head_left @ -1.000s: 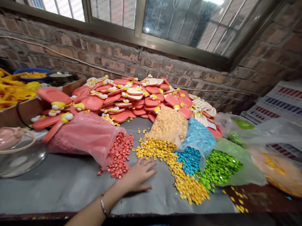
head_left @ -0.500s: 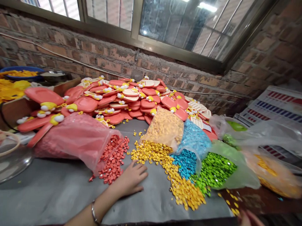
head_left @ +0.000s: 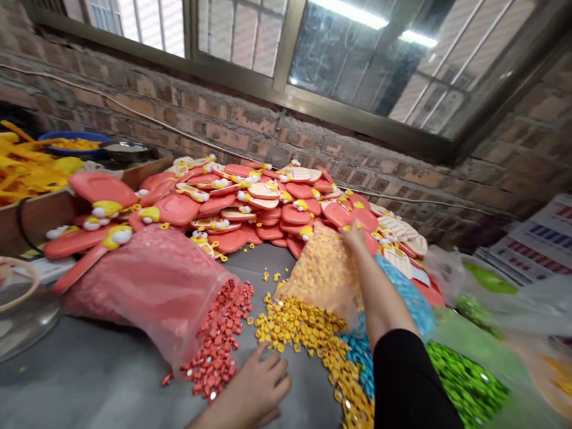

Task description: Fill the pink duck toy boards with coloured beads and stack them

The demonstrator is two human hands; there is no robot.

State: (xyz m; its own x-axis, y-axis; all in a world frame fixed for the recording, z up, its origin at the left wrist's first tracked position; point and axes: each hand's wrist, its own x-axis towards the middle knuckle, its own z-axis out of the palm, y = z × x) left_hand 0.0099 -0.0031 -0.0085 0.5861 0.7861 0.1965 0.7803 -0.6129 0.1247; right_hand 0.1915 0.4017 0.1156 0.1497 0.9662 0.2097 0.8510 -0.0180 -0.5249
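My left hand (head_left: 262, 387) lies on the grey table cover (head_left: 136, 385), fingers apart and holding nothing, between spilled small red plastic pieces (head_left: 218, 344) and yellow pieces (head_left: 304, 326). Over the yellow pieces' bag (head_left: 324, 267), my right arm stretches to the far pile of flat red plastic toys (head_left: 262, 207) with yellow parts and white eyeballs. My right hand (head_left: 355, 236) touches or nearly touches a red toy (head_left: 337, 215) at the pile's front right. Its fingers are small and blurred, so their grip is unclear.
A red-filled bag (head_left: 145, 290) lies open at left. Blue pieces (head_left: 360, 363) and green pieces (head_left: 468, 380) spill at right, partly behind my sleeve. A box of yellow parts (head_left: 17, 171) and a clear lidded bowl (head_left: 11, 322) stand left. Behind is a brick wall (head_left: 214, 119).
My right hand has gone from the lower right table edge up and forward to the red toy pile. My left hand stays near the red pieces. The view has shifted a little.
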